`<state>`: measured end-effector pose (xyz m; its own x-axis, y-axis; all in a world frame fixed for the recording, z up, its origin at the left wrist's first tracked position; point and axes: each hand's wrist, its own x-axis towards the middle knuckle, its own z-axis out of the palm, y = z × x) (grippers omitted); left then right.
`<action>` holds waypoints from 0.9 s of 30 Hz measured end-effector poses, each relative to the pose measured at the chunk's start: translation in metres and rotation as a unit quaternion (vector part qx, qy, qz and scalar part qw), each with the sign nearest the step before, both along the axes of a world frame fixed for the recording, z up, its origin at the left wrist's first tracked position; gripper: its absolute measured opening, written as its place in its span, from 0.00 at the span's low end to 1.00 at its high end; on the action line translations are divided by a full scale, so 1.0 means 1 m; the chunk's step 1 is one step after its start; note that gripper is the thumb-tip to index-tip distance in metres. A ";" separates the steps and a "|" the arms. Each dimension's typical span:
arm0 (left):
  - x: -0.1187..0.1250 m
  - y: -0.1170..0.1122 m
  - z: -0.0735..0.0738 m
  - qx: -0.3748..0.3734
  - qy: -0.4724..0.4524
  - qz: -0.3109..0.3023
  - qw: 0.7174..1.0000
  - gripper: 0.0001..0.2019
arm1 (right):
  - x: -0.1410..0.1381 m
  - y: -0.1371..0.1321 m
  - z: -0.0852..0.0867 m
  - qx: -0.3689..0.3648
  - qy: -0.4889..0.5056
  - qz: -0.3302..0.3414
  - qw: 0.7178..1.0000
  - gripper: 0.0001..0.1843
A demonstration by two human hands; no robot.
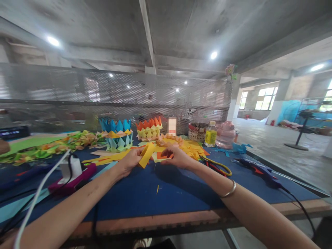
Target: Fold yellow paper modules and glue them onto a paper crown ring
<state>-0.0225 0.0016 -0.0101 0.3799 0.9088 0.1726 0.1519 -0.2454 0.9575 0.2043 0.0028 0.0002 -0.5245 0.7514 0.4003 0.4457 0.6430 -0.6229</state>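
Note:
My left hand (pixel 132 159) is closed on a folded yellow paper strip (pixel 147 155), held a little above the blue table top. Just to the right, my right hand (pixel 176 156) hovers apart from the strip, fingers curved and spread, with nothing seen in it. Orange paper (pixel 163 155) lies behind and beneath its fingers. Beyond the hands is a heap of yellow paper pieces (pixel 193 149), and a peach paper ring (pixel 169 140) with a pointed edge. Flat yellow strips (pixel 109 159) lie left of my left hand.
At the back stand a blue paper crown (pixel 116 135), an orange-and-yellow one (pixel 149 128), a basket (pixel 197 132), a bottle (pixel 210 134) and a pink jug (pixel 225 135). Scissors (pixel 218 167) and a corded glue gun (pixel 259 171) lie right. A purple power strip (pixel 74 181) sits left.

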 end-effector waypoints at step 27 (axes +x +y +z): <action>0.005 0.003 -0.005 -0.009 0.087 0.014 0.996 0.12 | 0.031 -0.154 0.059 -0.155 -0.327 0.184 0.914 0.13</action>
<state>-0.0180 0.0047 -0.0151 0.3767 0.9218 0.0910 0.3216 -0.2223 0.9204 0.2349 -0.1512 0.0590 -0.8157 0.5000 -0.2908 0.5766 0.6623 -0.4784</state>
